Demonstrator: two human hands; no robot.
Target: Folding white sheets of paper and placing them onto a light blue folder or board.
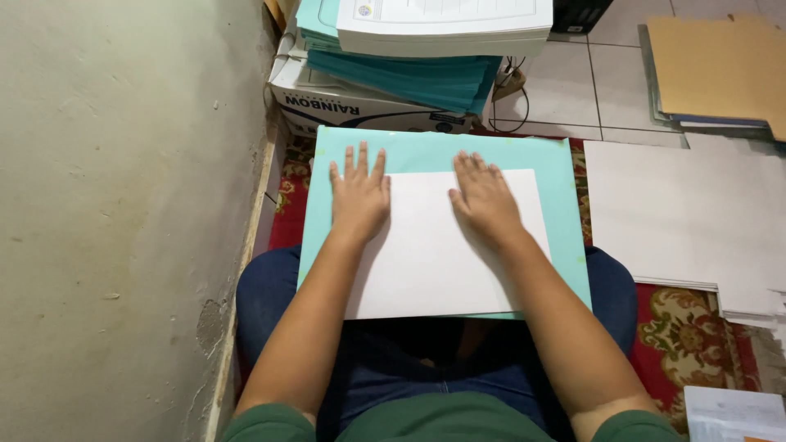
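Observation:
A white sheet of paper (434, 245) lies on a larger light teal sheet (565, 237) that rests across my lap. My left hand (359, 195) lies flat, fingers spread, on the white sheet's upper left corner and partly on the teal sheet. My right hand (483, 196) presses flat on the white sheet's upper middle. Neither hand grips anything.
A grey wall (123, 205) runs close along the left. Ahead stands a cardboard box (327, 102) with a stack of teal paper (426, 78) and a white machine (446, 24) on top. White sheets (679, 213) and brown folders (720, 65) lie to the right on tiles and a red patterned rug (696, 327).

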